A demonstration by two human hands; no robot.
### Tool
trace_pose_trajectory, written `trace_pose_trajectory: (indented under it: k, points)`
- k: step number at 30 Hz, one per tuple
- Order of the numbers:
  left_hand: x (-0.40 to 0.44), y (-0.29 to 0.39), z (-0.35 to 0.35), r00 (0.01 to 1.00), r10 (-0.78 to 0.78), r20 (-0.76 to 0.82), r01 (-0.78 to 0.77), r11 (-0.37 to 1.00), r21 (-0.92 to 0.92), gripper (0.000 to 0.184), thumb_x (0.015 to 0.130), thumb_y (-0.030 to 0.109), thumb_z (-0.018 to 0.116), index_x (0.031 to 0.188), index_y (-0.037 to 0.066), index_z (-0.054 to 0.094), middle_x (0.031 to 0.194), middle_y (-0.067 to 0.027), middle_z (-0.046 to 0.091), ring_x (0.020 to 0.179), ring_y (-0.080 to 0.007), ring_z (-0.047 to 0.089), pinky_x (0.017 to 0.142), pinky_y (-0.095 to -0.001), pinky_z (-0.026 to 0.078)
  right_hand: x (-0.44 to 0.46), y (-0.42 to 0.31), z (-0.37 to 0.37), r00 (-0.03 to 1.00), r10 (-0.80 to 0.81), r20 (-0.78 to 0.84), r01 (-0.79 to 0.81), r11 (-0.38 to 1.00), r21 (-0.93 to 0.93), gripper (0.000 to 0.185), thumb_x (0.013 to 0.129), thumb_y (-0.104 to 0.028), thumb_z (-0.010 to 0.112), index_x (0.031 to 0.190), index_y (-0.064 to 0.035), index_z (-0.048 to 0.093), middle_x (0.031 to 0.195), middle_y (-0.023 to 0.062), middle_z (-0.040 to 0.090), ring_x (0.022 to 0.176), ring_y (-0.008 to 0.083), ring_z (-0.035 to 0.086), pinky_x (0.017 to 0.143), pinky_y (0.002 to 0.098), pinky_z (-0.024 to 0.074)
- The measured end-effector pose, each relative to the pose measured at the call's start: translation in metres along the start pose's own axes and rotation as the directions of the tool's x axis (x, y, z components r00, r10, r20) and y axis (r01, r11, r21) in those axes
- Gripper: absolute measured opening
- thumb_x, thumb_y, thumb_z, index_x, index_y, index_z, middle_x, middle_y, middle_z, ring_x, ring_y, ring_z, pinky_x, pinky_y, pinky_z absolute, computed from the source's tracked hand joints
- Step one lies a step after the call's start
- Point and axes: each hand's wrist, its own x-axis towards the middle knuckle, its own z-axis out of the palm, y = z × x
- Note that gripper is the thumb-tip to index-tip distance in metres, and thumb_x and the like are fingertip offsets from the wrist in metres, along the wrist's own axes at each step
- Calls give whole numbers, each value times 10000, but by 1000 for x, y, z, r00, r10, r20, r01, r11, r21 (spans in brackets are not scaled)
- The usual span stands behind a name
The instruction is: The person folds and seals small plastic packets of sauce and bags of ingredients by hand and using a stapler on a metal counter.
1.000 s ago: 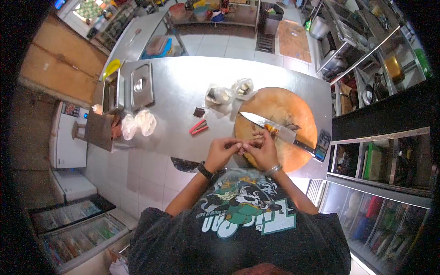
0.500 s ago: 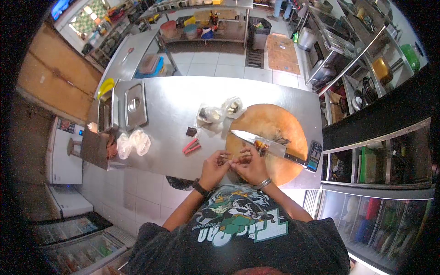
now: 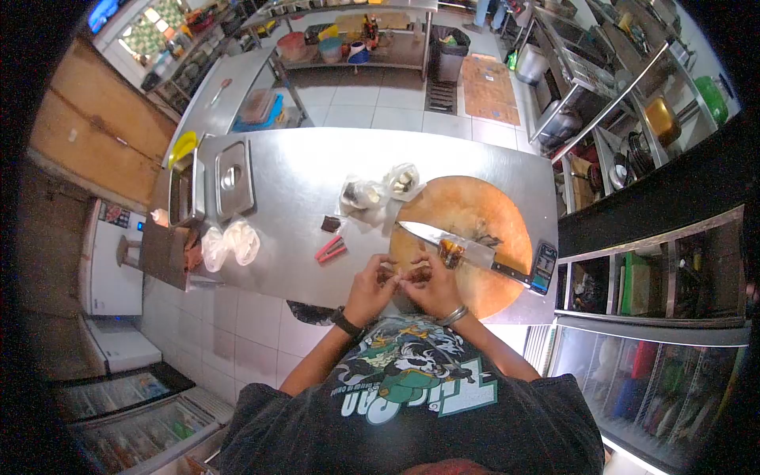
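Observation:
My left hand (image 3: 372,290) and my right hand (image 3: 433,288) meet at the fingertips over the near left edge of a round wooden chopping board (image 3: 503,207). Both are pinched closed; whatever sits between the fingers is too small to make out. Just beyond my right hand, a large kitchen knife (image 3: 476,254) lies across the board, its dark handle toward the right. Against its blade rests a shiny dark-brown and amber piece (image 3: 450,252). Some dark scraps (image 3: 486,240) lie behind the blade. To the left of the board is a red stapler-like tool (image 3: 331,248), beside a small dark packet (image 3: 331,224).
Two clear plastic bags (image 3: 362,194) with pale and dark contents stand behind the board's left side. A phone (image 3: 543,267) lies at the steel table's right edge. Toward the left are knotted white bags (image 3: 240,241), a steel lid (image 3: 233,180) and a deep steel pan (image 3: 187,190).

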Motion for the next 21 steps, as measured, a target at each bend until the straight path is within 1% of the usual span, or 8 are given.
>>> trace_pose_trajectory:
  k: [5,8,11,13,17,19,20,21]
  points:
    - [-1,5,-1,1000,3,3,-3,1000,30,291,906,62,651,1159,56,507,838,-143,714,773,-197,705,674,-328,538,1,2,-1,1000,-4,-13,4,1000,3,466,781,-94,797,1133,-25,500,857,103,729,787,164,723,699,297,602]
    - [-1,2,0,999,39,1,-39,998,43,292,907,37,627,1165,54,492,840,-150,709,763,-218,702,674,-340,532,1,3,-2,1000,-7,-8,8,1000,23,467,777,-83,798,1131,-25,499,865,103,728,809,164,723,698,297,603]
    - [0,3,-1,999,48,12,-49,997,63,319,899,25,621,1180,55,475,831,-144,703,751,-232,695,672,-348,526,2,4,-1,1000,23,3,-23,997,78,466,777,-72,797,1130,-26,497,870,102,728,820,166,724,700,298,604]
    - [-1,6,-1,998,68,-10,-67,996,54,339,895,38,610,1204,43,469,806,-167,681,737,-275,699,659,-349,532,2,4,-1,1000,-7,4,7,998,60,471,777,-66,798,1132,-24,491,869,104,729,814,169,724,708,302,605]
    - [-2,7,-1,996,84,-23,-82,993,85,372,887,40,611,1221,48,446,823,-170,680,742,-279,701,667,-350,534,2,2,0,1000,9,14,-10,997,80,475,778,-56,797,1133,-24,483,911,107,713,835,168,714,728,297,602]
    - [-1,3,0,991,128,-44,-126,991,45,410,882,45,614,1241,47,416,834,-163,682,750,-275,703,673,-343,533,5,11,4,999,11,-47,-4,990,139,495,761,-109,812,1134,-14,501,925,128,705,844,214,724,731,325,600]
    - [-3,0,1,994,99,-46,-97,994,46,410,882,45,614,1241,47,416,834,-163,682,750,-275,703,673,-343,533,3,12,2,999,49,-12,-47,989,140,497,757,-91,814,1132,-7,499,963,126,686,864,203,723,744,330,610]
    - [-2,-3,2,996,79,-46,-79,997,-6,425,882,40,614,1250,46,402,831,-155,682,750,-262,702,676,-336,532,1,9,2,998,65,3,-65,987,148,497,757,-91,814,1132,-7,499,963,126,686,864,203,723,744,330,610]
